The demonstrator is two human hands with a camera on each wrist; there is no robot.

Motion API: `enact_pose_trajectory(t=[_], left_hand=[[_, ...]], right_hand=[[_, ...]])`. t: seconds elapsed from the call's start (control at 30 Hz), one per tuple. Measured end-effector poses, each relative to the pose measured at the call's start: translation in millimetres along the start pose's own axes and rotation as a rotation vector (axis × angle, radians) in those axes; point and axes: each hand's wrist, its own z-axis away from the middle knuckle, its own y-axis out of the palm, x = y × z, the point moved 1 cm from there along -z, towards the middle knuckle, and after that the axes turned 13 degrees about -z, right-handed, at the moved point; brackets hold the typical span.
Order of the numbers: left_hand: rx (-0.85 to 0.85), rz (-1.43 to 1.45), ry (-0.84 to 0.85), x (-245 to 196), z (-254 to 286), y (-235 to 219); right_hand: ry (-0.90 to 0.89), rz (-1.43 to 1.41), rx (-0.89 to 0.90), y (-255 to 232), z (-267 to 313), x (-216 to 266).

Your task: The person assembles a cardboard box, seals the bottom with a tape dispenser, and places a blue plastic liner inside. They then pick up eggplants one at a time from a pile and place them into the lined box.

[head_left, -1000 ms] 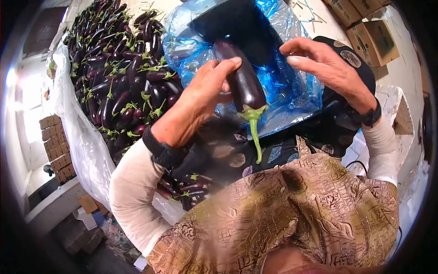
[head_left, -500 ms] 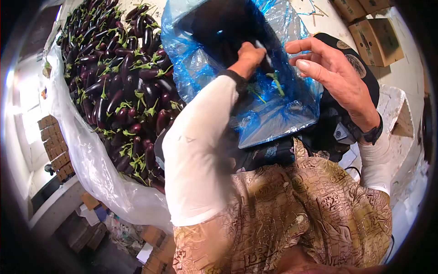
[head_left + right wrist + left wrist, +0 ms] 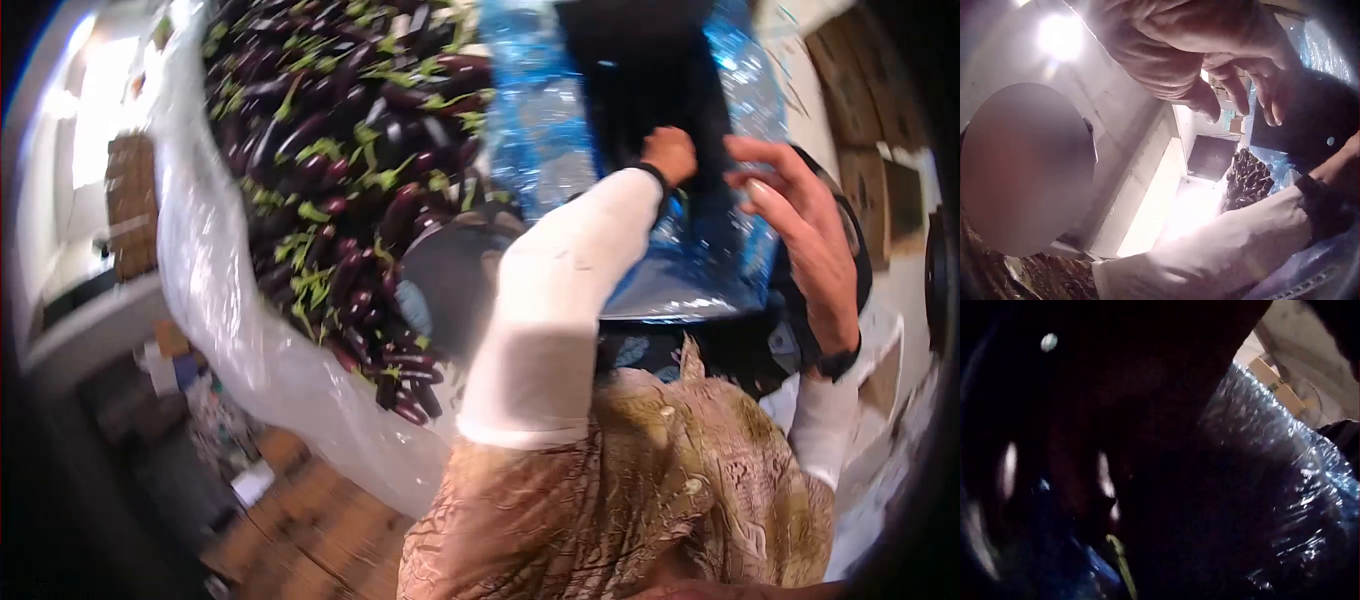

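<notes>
A blue clear plastic bag (image 3: 545,150) lies open in front of the person, with a dark black panel or lining (image 3: 640,70) in its middle. Into it reaches the left hand (image 3: 672,153), back of the hand up; its fingers are hidden, and I cannot tell whether they grip anything. In the dark left wrist view, a green eggplant stem (image 3: 1122,565) shows below shiny dark highlights. Beside the bag's right edge hovers the right hand (image 3: 805,230), fingers loosely bent and holding nothing. The right wrist view shows the same hand (image 3: 1204,50) with relaxed, spread fingers.
A large heap of dark purple eggplants (image 3: 340,130) with green stems lies left of the bag, bordered by a clear plastic sheet (image 3: 200,260). Cardboard boxes (image 3: 865,190) stand at the right. Flattened cardboard (image 3: 300,520) is on the floor at lower left.
The left hand, earlier gripping one large eggplant over the bag, has carried it down into the bag and now reaches farther in. The right hand stays by the bag's edge. The head view has swung left.
</notes>
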Motion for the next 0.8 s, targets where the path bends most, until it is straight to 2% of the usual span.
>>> enact_pose_trajectory(t=[0.03,0.07,0.13,0.2,0.27,0.3,0.4,0.5,0.57,0.6,0.63,0.67,0.7,0.73,0.77,0.8], left_hand=[[0.021,-0.025,0.054,2,0,-11],[0.068,-0.097,0.178,4,-4,-22],[0.233,-0.201,0.306,-4,11,-71],[0.242,-0.159,0.618,2,30,-121],[0.389,-0.108,0.530,0,51,-166],[0.405,-0.075,0.549,10,79,-201],[0.225,0.054,0.626,77,133,-260],[0.020,0.247,0.400,177,173,-268],[-0.082,0.765,0.140,237,205,-248],[-0.147,0.720,0.001,276,208,-232],[-0.238,0.808,-0.120,321,206,-204],[-0.441,0.779,-0.254,346,215,-186],[-0.549,0.513,-0.329,382,220,-173],[-0.662,0.435,-0.401,410,226,-159],[-0.708,0.249,-0.517,416,237,-161],[-0.766,0.186,-0.617,428,243,-159]], right_hand=[[0.026,0.064,-0.014,3,-1,1],[0.031,0.098,-0.036,6,-1,-2],[0.047,0.155,-0.019,4,-3,-8],[0.054,0.173,0.043,4,-6,-9],[0.095,0.198,0.072,7,-7,-9],[0.114,0.180,0.079,6,-8,-12],[0.163,0.213,0.094,14,-8,-11],[0.169,0.260,0.159,15,-12,-15],[0.185,0.279,0.168,23,-14,-15],[0.207,0.292,0.171,27,-14,-15],[0.219,0.278,0.190,30,-16,-18],[0.246,0.256,0.221,30,-19,-22],[0.261,0.278,0.243,35,-21,-23],[0.280,0.301,0.265,41,-24,-22],[0.286,0.319,0.288,49,-26,-18],[0.285,0.326,0.286,57,-29,-16]])
